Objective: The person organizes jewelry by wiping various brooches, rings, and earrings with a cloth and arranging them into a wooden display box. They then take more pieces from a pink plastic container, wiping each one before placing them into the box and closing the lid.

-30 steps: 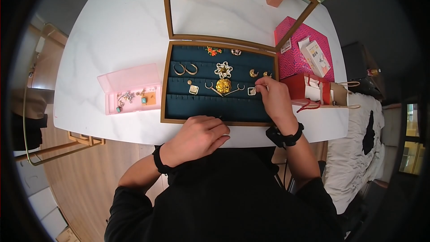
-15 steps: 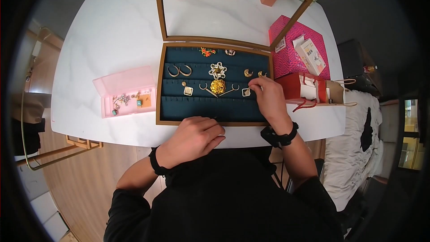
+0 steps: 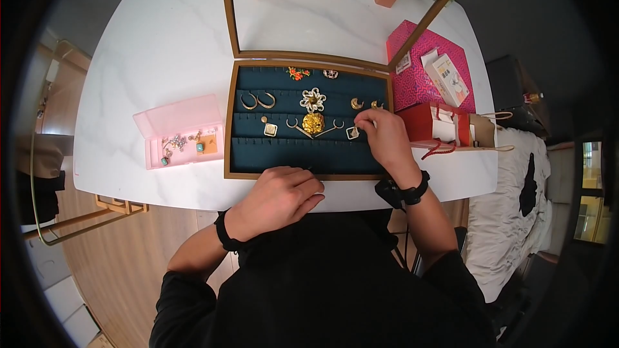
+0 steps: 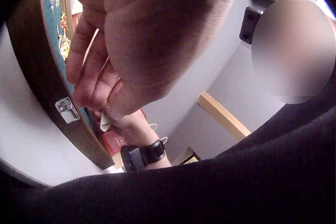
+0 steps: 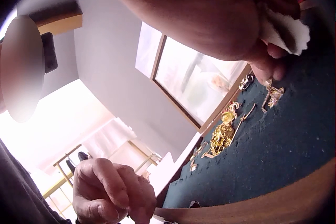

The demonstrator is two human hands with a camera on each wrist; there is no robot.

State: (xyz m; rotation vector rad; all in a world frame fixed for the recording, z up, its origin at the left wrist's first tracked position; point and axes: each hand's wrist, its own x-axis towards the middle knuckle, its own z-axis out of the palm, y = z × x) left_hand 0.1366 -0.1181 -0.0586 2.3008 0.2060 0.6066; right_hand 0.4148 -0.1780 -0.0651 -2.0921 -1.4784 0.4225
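My right hand (image 3: 388,136) pinches the top of a square-framed drop earring (image 3: 353,133) at the right of a teal-lined jewelry display case (image 3: 284,160). In the right wrist view the earring (image 5: 274,97) hangs at the fingertips, against the lining. A crumpled white piece (image 5: 286,30), like tissue or cloth, is tucked under that hand's curled fingers. A matching square earring (image 3: 270,129) sits in the same row on the left, with a gold brooch (image 3: 313,124) between. By the case's front edge, my left hand (image 3: 278,198) rests loosely curled, holding nothing.
Upper rows hold hoop earrings (image 3: 265,99), a white flower brooch (image 3: 313,100) and gold earrings (image 3: 356,104). The case's framed lid (image 3: 303,58) stands raised behind. Left is a pink box (image 3: 155,154) of jewelry; right are a red bag (image 3: 419,124) and a patterned pink box (image 3: 406,93).
The head view has shifted slightly, moving the case left in the picture. My right fingers stay at the square earring, which has tilted a little. The left hand keeps its place.
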